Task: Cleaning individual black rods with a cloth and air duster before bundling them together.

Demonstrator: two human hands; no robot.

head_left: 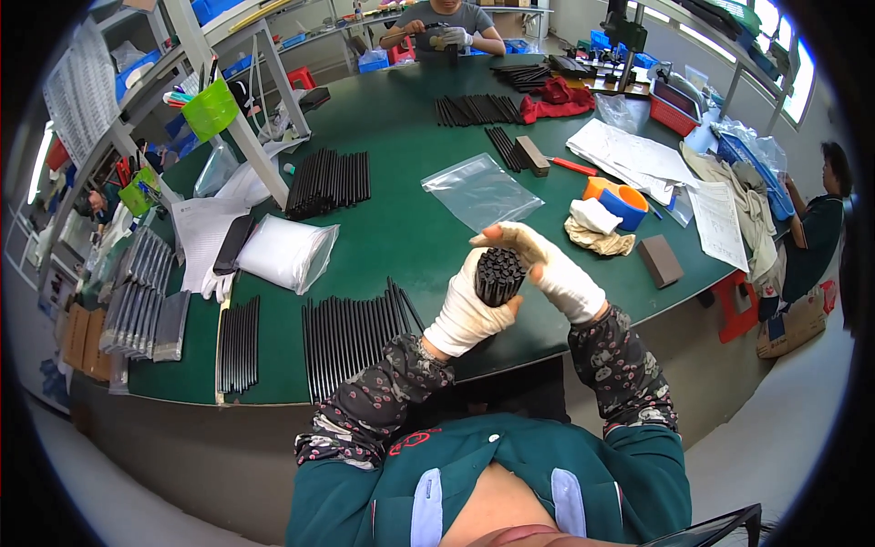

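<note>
A thick bundle of thin black rods (500, 276) stands on end above the table's near edge, its cut ends facing up. Wrapped round its side is my left hand (463, 317), in a white fingerless glove. My right hand (563, 276), gloved the same way, is cupped at the bundle's far right side with thumb and fingers apart; whether it touches the rods I cannot tell. Left of my left forearm lies a row of black rods (351, 333), with a smaller row (239, 346) beyond it. A clear plastic bag (483, 189) lies flat beyond my hands.
Farther off are a rod pile (328, 182), a white packet (287, 252) and a red cloth (558, 102). On the right sit tape rolls (620, 202), a brown block (659, 261) and papers (633, 157). A shelf post (241, 128) rises at left. Another person (447, 32) works across the table.
</note>
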